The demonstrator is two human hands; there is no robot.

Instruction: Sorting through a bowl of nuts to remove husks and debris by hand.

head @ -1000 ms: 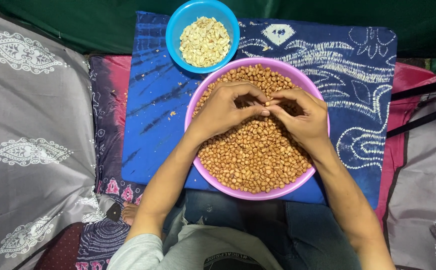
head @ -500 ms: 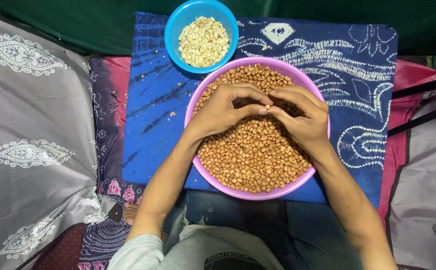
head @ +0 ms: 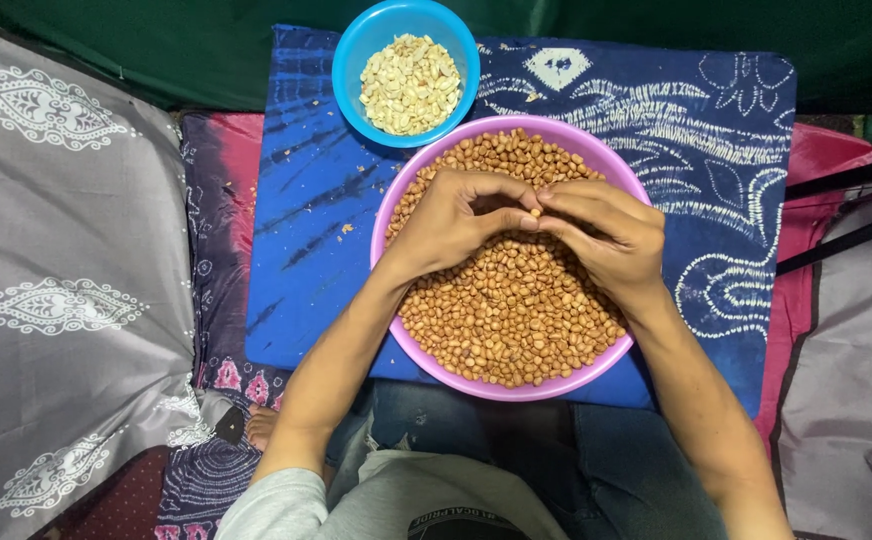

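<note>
While both hands, left hand (head: 453, 222) and right hand (head: 606, 238), pinch apparently one peanut (head: 534, 212), the purple bowl's (head: 396, 205) rim rings them closely.

Over the purple bowl (head: 393, 205), heaped with brown-skinned peanuts (head: 511, 310), the left hand (head: 451, 222) and right hand (head: 611, 238) meet fingertip to fingertip, pinching something small between them (too small to make out). Just beyond the purple bowl's far rim, touching it, sits a blue bowl (head: 348, 60) of pale skinned peanuts (head: 408, 84). Both bowls rest on a blue patterned cloth (head: 716, 150).
</note>
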